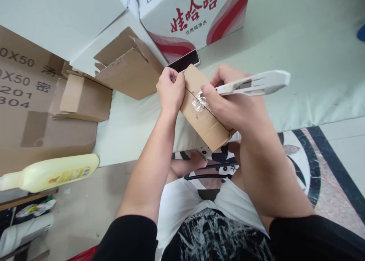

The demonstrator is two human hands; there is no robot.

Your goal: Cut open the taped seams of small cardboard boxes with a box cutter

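Note:
A small brown cardboard box (pixel 199 118) is tilted in front of me, a dark seam running along its upper face. Fingers curled, my left hand (pixel 172 88) grips the box's far left end. My right hand (pixel 236 101) is closed around a white utility knife (pixel 256 84), its handle pointing off to the right. Crumpled clear tape (pixel 200 102) sits on the seam beside my right thumb. The knife's tip is hidden at the tape, so I cannot tell how far the blade is out.
A phone (pixel 188 60) lies behind the box, against a white carton with red print (pixel 196 21). To the left are an opened brown box (pixel 134 73), a smaller box (pixel 84 95) and a large carton (pixel 37 132). A yellow bottle (pixel 61 172) is nearer me.

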